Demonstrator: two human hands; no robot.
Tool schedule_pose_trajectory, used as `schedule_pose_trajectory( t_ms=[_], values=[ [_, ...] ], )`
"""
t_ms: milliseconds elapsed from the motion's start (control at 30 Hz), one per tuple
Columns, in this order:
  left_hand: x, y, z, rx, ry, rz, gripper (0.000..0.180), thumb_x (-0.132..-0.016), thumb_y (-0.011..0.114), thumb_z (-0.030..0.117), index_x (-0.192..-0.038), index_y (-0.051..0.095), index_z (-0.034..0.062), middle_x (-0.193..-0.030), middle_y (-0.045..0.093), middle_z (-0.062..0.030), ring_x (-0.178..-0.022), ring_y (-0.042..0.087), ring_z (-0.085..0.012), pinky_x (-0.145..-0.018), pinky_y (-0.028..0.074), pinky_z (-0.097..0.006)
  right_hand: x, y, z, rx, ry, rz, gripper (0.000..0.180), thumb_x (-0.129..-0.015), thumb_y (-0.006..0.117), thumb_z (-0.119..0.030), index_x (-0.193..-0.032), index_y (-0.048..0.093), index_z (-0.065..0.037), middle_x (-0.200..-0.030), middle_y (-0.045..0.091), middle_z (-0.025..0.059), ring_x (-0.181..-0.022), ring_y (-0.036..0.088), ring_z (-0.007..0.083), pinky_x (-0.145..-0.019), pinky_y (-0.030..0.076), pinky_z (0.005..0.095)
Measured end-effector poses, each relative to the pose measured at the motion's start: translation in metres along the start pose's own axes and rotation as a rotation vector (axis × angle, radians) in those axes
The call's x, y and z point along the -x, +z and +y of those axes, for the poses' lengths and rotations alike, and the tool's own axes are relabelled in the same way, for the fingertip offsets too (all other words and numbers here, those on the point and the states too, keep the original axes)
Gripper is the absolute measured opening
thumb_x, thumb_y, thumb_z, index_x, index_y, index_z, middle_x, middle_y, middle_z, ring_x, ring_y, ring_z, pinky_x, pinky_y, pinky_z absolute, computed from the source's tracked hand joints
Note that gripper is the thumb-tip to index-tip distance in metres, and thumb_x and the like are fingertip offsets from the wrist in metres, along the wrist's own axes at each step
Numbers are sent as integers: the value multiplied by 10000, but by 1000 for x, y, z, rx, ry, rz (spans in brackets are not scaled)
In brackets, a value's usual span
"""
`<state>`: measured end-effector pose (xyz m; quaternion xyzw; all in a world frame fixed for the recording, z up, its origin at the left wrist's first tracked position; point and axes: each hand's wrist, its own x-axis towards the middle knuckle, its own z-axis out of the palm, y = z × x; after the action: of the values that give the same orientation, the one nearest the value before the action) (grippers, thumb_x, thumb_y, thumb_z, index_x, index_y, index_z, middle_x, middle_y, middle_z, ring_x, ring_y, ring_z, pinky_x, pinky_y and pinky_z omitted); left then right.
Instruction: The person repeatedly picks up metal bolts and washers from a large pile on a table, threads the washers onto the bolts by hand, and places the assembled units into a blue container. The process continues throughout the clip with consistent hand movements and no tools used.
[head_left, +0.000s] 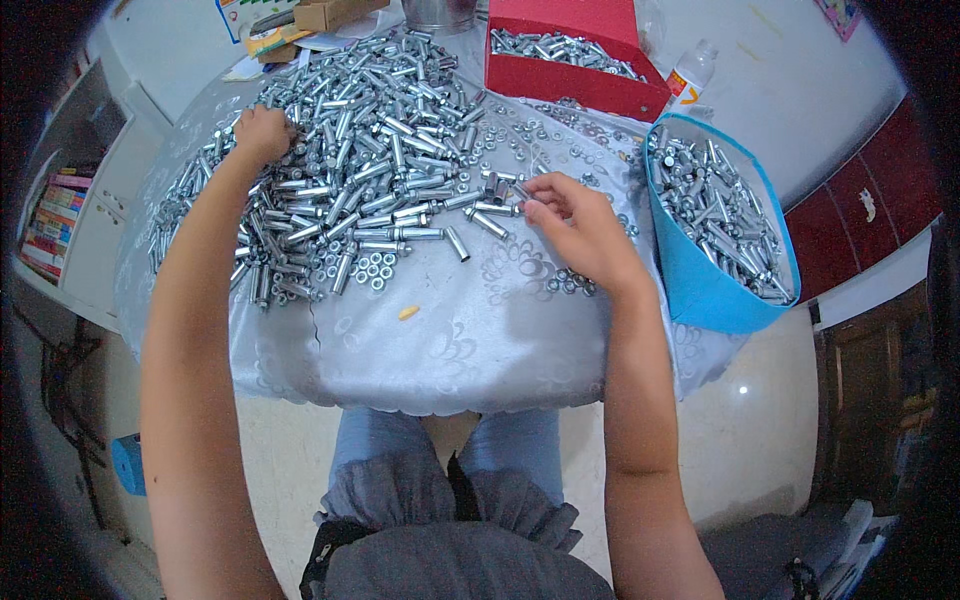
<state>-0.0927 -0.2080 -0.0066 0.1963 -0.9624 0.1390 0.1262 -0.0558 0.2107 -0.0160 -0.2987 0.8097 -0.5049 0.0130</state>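
Note:
A large heap of silver sleeve anchor bolts (375,150) covers the left and middle of the table. My left hand (264,136) reaches over the heap's left side, its fingers curled down among the bolts; the fingertips and anything in them are hidden. At the heap's right edge, my right hand (580,228) pinches a silver sleeve anchor bolt (521,191) between thumb and fingers. Just left of that hand, a few more bolts lie on the cloth, one a loose bolt (457,244). Small hex nuts (375,270) sit together at the heap's near edge.
To the right stands a blue fabric bin (715,283) full of bolts. A red box (575,90) with more bolts is at the back, beside a clear bottle (692,75). Loose nuts (572,282) lie near my right wrist. A metal bucket (440,14) stands far back.

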Motion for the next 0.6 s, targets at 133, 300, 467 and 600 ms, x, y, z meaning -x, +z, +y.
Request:
schedule_pose_trajectory(
  t_ms=[133, 300, 467, 600],
  values=[
    [-23, -13, 0, 778, 53, 69, 266, -815, 530, 267, -948, 577, 41, -861, 598, -101, -779, 579, -210, -743, 453, -323, 0, 6, -4, -122, 41, 17, 194, -809, 533, -103, -968, 528, 8, -831, 619, 132, -762, 599, 177, -698, 460, 276],
    [49, -83, 99, 1587, 292, 53, 238, -852, 500, 169, -995, 522, -20, -856, 599, -86, -744, 569, -112, -696, 457, -235, 2, 5, -5, -173, 24, 43, 200, -787, 564, -92, -964, 533, -6, -787, 610, 85, -688, 558, 117, -654, 451, 245],
    [147, -90, 160, 1922, 358, 55, 217, -859, 480, 101, -1029, 518, -29, -918, 596, -95, -755, 559, -111, -710, 445, -222, 2, 9, -5, -87, -39, -17, 209, -765, 594, -102, -946, 544, -10, -741, 595, 53, -640, 516, 86, -611, 437, 226],
    [151, -75, 170, 1990, 240, 65, 204, -858, 481, 91, -1017, 526, -28, -918, 593, -94, -755, 555, -108, -708, 440, -218, 2, 10, -6, -38, -13, -46, 205, -759, 596, -101, -937, 550, -10, -737, 595, 55, -647, 520, 89, -609, 436, 233]
  ],
)
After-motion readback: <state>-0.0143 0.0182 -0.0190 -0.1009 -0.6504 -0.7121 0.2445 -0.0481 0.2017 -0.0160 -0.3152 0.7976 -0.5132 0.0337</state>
